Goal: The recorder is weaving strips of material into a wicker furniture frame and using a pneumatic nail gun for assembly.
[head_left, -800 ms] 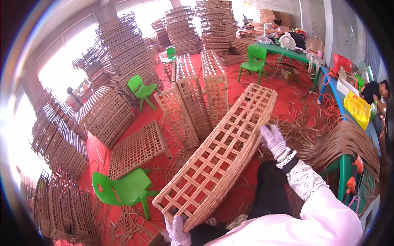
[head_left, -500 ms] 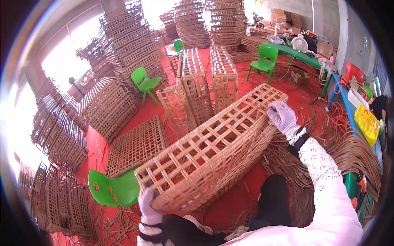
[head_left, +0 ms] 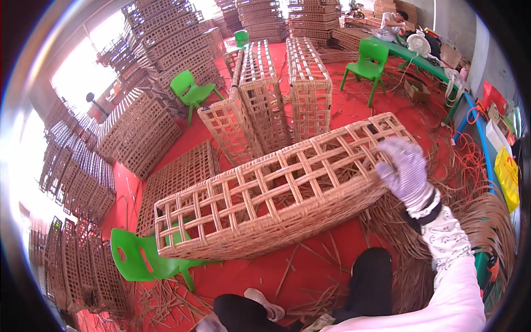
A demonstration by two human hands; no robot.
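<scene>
A long woven rattan lattice frame point(head_left: 276, 193) lies tilted across the middle, its left end low beside a green plastic chair point(head_left: 146, 260). My right hand point(head_left: 406, 169), in a pale knitted glove, grips the frame's upper right edge. Only a sliver of my gloved left hand point(head_left: 206, 323) shows at the lower edge, apart from the frame, and its fingers are hidden. My dark trouser legs point(head_left: 368, 282) and a shoe point(head_left: 263, 301) are below the frame.
Stacks of similar rattan frames point(head_left: 166, 39) line the left and back, with three standing upright point(head_left: 265, 94) just behind. Loose rattan strips point(head_left: 470, 221) cover the red floor at right. More green chairs point(head_left: 191, 91) stand beyond. A person sits at a green table point(head_left: 420, 55) far back.
The frame has swung round to lie more level and farther left. My left hand has come off its near end and dropped to the lower edge. My right hand keeps its hold.
</scene>
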